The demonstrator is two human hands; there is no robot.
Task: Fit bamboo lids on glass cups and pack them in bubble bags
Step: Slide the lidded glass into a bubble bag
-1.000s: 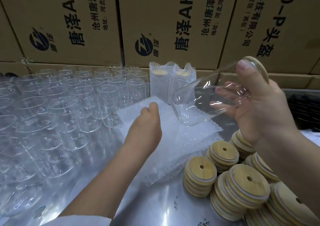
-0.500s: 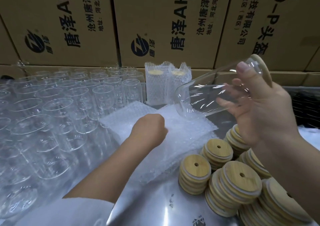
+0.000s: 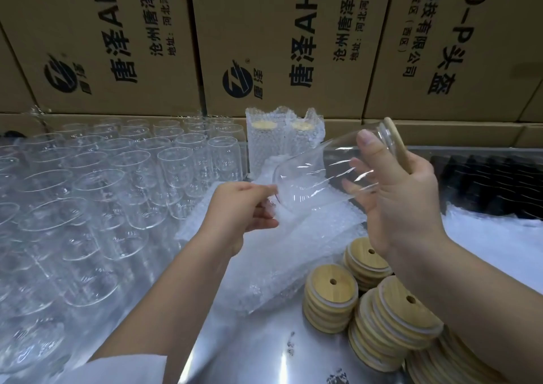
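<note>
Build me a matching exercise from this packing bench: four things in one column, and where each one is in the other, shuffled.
Things
1. lidded cup
2. bubble bag
3. bamboo lid stacks
4. bagged cups

Places
A. pinched by the left hand
B. upright at the back, by the cartons
C. tilted in the right hand
D. on the table, near right

Pairs: 1-C, 2-A, 3-D, 4-B

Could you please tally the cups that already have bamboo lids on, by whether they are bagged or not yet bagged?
Bagged lidded cups: 2
Unbagged lidded cup, gripped by the right hand: 1
Total: 3
</note>
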